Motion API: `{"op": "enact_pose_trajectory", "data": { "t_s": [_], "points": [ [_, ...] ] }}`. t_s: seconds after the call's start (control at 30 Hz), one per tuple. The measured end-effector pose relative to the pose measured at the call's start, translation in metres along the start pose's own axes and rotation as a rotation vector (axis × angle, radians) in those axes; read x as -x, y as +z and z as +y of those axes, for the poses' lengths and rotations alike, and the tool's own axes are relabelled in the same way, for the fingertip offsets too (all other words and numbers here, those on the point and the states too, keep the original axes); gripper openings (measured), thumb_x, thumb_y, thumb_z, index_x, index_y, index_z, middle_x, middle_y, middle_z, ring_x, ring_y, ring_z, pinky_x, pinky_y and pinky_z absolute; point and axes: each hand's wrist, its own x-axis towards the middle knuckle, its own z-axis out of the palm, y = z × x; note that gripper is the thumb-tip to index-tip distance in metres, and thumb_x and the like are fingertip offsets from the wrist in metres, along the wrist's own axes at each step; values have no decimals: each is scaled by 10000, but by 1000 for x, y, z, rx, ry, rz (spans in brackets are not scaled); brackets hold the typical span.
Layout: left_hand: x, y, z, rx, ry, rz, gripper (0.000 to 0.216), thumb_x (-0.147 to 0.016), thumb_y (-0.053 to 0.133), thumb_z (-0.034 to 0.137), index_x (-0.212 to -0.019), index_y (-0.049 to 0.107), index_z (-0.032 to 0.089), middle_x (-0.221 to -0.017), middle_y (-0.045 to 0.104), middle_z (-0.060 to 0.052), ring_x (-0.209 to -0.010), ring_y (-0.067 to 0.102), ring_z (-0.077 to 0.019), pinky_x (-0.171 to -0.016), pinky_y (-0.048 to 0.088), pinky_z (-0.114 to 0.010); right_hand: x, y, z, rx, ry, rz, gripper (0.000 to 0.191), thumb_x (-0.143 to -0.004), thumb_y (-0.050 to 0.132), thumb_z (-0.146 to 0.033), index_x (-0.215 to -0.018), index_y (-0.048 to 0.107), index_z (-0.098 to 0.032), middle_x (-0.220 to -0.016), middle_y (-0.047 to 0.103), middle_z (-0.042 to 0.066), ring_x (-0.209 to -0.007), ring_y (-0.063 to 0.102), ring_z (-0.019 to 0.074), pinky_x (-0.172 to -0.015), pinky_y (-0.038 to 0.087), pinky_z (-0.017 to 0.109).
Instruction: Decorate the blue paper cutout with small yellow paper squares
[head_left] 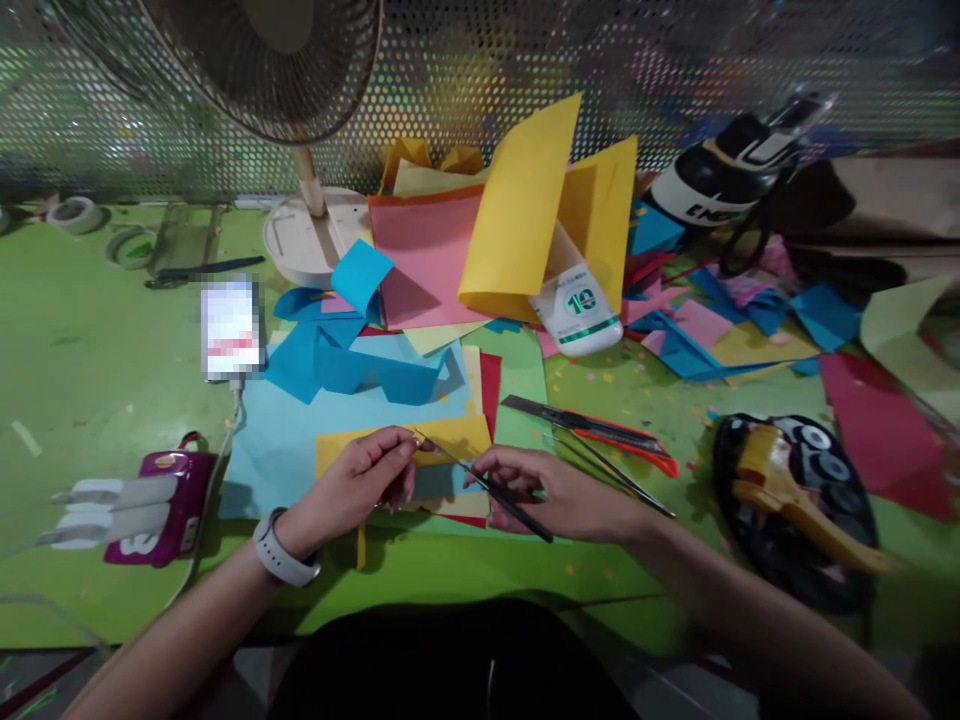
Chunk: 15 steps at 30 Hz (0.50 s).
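Note:
My left hand (375, 470), with a pale watch band on the wrist, is closed in a pinch. A narrow yellow paper strip (361, 548) hangs out below its fingers; the pinched part is too small to see clearly. In my right hand (536, 485) are slim dark tweezers (495, 488), their pointed tip meeting the left fingertips. Beneath both hands lies a yellow paper piece (457, 437) on a light blue sheet (277, 440). To the right of my right hand rest an orange-and-black utility knife (592, 428) and another thin metal tool (622, 470).
Behind the hands are blue paper scraps (345, 365), a pink sheet (424, 255), curled yellow paper (521, 210) and a white container (577, 310). A fan (296, 240), a phone (231, 330) and a purple charger (161, 505) stand left. A yellow glue gun (795, 500) lies right, near a black bottle (720, 175).

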Motion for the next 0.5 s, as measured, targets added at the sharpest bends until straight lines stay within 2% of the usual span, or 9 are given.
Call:
{"op": "enact_pose_trajectory", "data": {
  "t_s": [0.3, 0.5],
  "points": [
    [-2, -1, -5, 22, -26, 13, 359, -907, 524, 495, -943, 628, 154, -619, 590, 21, -452, 465, -60, -450, 359, -189, 0, 4, 1, 26, -5, 38, 393, -710, 763, -411, -974, 564, -200, -652, 500, -61, -591, 469, 89, -523, 336, 227],
    [-1, 0, -6, 29, -22, 18, 389, -899, 535, 502, -979, 632, 134, -622, 616, 4, -444, 478, -63, -422, 318, -181, -2, 6, 2, 42, -20, 51, 402, -704, 761, -464, -937, 567, -201, -642, 441, -66, -580, 418, 86, -508, 307, 223]
  ]
}}
